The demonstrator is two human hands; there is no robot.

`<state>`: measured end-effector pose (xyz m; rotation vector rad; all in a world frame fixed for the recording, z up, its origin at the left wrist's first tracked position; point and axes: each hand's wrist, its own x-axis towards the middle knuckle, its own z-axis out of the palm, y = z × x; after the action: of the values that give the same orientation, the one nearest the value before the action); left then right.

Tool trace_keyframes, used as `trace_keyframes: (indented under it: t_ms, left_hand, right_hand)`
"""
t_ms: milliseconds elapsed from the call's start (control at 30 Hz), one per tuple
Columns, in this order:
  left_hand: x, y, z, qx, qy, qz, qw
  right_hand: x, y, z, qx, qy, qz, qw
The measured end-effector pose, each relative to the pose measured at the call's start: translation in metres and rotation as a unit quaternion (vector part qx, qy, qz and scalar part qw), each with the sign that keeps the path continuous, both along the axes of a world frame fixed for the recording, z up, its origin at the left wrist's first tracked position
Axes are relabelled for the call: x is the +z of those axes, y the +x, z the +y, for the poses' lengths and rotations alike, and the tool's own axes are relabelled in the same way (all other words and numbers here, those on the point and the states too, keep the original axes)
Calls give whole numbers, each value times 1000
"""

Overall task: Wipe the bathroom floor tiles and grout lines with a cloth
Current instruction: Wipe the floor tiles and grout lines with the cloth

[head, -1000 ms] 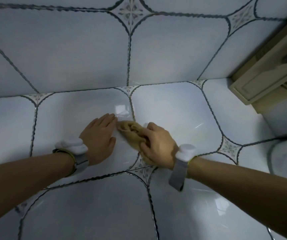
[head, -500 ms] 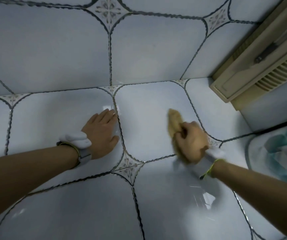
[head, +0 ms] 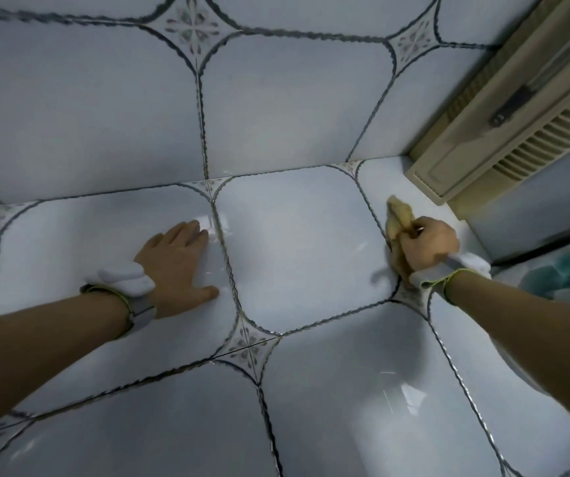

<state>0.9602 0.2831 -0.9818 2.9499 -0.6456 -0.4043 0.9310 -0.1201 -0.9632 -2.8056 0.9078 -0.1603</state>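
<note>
While the left hand (head: 176, 266) lay flat on the floor (head: 297, 242), the right hand (head: 428, 244) clutched the cloth (head: 398, 215) on a grout line (head: 371, 208); soft and limp, it seemed best bunched mid-length.

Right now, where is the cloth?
In the head view the yellow cloth is at right, gripped in the right hand on the floor tiles, near the beige vented door.
</note>
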Motion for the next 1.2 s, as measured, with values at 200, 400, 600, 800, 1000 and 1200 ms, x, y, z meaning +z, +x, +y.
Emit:
trace_keyframes:
  t_ms: [200,400,600,800,1000,1200]
  left_hand:
    - [1,0,-2,4,-16,-1,1000]
    - [3,2,-3,-9,-19,-23,1000]
    - [-1,-1,-1,-10,-30,-20,999]
    - [-3,0,-2,-21,-14,-27,999]
    - [3,2,-3,-30,-1,-22,999]
    - [19,6,11,-37,-7,-8,999]
  right_hand:
    - [-23,79,64,-37,20,-24,999]
    - [-29,107,234,296,118,-28,947]
    - [-7,96,166,341,95,-56,934]
    - [22,83,4,59,-18,112,992]
    - [-6,50,89,137,12,-10,991]
    - [-16,-21,167,444,89,0,892]
